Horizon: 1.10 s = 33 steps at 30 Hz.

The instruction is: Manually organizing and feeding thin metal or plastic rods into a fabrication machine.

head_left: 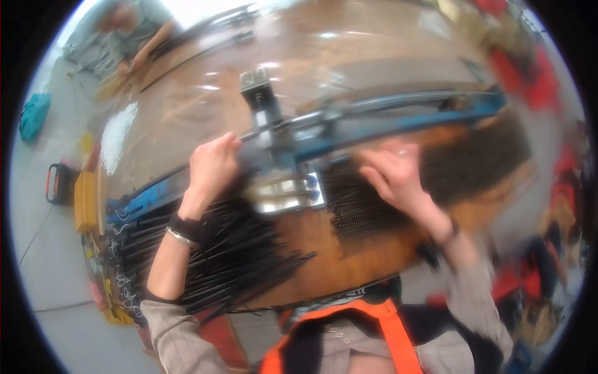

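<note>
In the head view, the left hand (pixel 215 163) is just beside an upright metal clamping fixture (pixel 266 115) on the table (pixel 355 249), its fingers curled in; whether they are clamped on anything cannot be told. The right hand (pixel 398 171), blurred, is near the blue beam (pixel 398 129) that runs rightward from the fixture, above the dark coil springs (pixel 358 209); its fingers are bent, but I cannot tell whether they grip something. Black rods (pixel 224 262) lie in a loose heap below the left forearm, while the springs lie in a bed to the right of a shiny metal block (pixel 280 194) at the fixture's foot. As for progress, I judge the work is midway: plenty of rods and springs appear left to handle, and no finished piece can be made out at the fixture. A co-worker (pixel 121 43) sits across the table.
</note>
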Available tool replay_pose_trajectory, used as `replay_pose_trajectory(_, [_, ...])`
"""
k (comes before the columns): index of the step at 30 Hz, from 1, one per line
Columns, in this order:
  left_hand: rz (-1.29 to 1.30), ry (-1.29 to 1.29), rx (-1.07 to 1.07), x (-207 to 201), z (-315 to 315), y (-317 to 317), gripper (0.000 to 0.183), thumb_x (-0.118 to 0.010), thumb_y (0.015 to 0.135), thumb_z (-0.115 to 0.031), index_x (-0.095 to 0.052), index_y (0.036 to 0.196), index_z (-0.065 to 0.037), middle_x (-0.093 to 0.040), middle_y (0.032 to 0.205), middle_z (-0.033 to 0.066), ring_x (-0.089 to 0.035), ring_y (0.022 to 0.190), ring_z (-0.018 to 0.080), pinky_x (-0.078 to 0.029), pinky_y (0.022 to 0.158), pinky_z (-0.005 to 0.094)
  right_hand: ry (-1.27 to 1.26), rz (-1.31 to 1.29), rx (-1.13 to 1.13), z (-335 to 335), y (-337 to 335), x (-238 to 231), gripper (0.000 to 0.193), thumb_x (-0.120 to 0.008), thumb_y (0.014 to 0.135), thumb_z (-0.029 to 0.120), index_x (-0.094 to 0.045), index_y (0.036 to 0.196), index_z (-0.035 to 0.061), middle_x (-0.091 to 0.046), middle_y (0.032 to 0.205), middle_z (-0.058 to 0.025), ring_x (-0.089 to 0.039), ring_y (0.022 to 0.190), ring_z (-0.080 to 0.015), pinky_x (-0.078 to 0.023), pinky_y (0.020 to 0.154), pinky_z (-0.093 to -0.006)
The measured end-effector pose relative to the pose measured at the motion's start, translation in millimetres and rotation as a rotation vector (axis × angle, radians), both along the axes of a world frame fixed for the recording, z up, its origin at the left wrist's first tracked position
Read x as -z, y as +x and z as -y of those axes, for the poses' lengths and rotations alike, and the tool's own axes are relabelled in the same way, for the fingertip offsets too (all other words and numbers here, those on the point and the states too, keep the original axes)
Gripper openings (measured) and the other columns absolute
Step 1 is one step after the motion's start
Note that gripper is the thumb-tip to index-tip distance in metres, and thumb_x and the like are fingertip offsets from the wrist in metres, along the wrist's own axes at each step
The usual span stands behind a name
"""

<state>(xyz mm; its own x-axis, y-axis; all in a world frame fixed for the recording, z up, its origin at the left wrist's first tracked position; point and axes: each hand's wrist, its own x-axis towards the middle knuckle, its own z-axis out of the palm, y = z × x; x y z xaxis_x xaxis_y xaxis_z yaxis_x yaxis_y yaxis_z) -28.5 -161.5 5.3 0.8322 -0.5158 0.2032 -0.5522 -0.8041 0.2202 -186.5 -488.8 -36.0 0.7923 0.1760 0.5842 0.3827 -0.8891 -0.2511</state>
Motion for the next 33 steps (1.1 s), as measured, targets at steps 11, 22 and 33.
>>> replay_pose_trajectory(11, [0.098,0.01,0.034,10.7,-9.7,-4.3,0.02,-0.052,0.098,-0.022,-0.058,0.09,-0.005,-0.063,0.08,0.0203,-0.06,0.077,0.0428,-0.047,0.067,0.0501,0.35,-0.161,-0.208,-21.2,31.3,22.2,0.026,-0.072,0.083,0.011,-0.066,0.107,0.0039,-0.065,0.083,-0.011,-0.062,0.083,-0.0272,-0.045,0.074,-0.0394])
replay_pose_trajectory(22, [0.468,0.056,0.236,9.6,-44.3,37.1,0.008,-0.06,0.092,-0.013,-0.061,0.099,-0.009,-0.065,0.088,0.0136,-0.063,0.081,0.0331,-0.048,0.067,0.0426,-0.247,-0.196,-0.307,-3.2,-17.9,36.8,0.059,-0.076,0.079,0.041,-0.064,0.123,0.0048,-0.067,0.119,-0.0171,-0.063,0.112,-0.0367,-0.054,0.089,-0.043])
replay_pose_trajectory(33, [0.197,0.129,0.004,20.0,-82.9,-145.7,0.016,-0.072,0.081,-0.022,-0.064,0.093,-0.015,-0.061,0.089,0.0046,-0.058,0.089,0.0242,-0.04,0.081,0.0411,0.109,-0.213,-0.48,-27.4,-24.7,46.1,0.041,-0.081,0.074,0.025,-0.068,0.105,0.0014,-0.068,0.112,-0.016,-0.063,0.105,-0.037,-0.054,0.085,-0.043])
